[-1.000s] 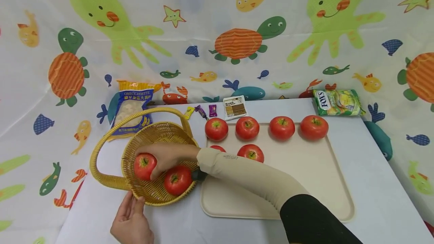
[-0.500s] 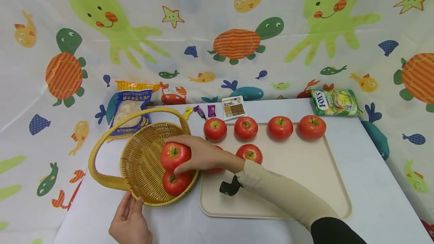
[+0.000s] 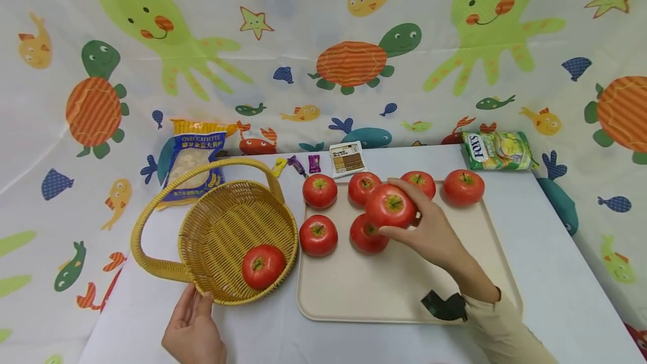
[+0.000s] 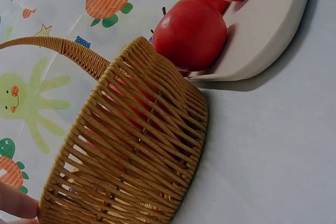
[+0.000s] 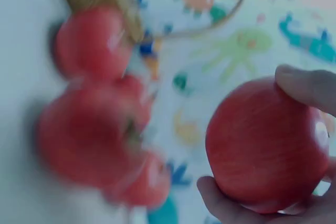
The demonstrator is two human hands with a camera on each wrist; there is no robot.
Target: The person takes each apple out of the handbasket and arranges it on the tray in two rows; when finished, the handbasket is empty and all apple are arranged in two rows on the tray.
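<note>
My right hand (image 3: 436, 235) grips a red apple (image 3: 390, 206) between thumb and fingers, held up over the beige tray (image 3: 374, 291). In the right wrist view that apple (image 5: 268, 145) fills the grasp, thumb over its top and fingers underneath. My left hand (image 3: 194, 324) holds the near-left rim of the wicker basket (image 3: 227, 232), by the foot of its handle; its fingers (image 4: 18, 202) show at the rim in the left wrist view. One apple (image 3: 263, 267) lies inside the basket, near its right side. On the tray sit several more apples (image 3: 318, 235), some partly hidden behind the held one.
Behind the basket leans a blue and yellow pasta bag (image 3: 194, 162). Small wrapped candies (image 3: 314, 164) and a white-brown packet (image 3: 347, 159) lie along the back edge. A green Fox's bag (image 3: 499, 150) sits at the back right, before a printed sea-animal curtain (image 3: 283, 16).
The right hand has lifted an apple out of the basket and carried it right, over the tray. One apple stays in the basket. The left hand keeps its place at the rim.
</note>
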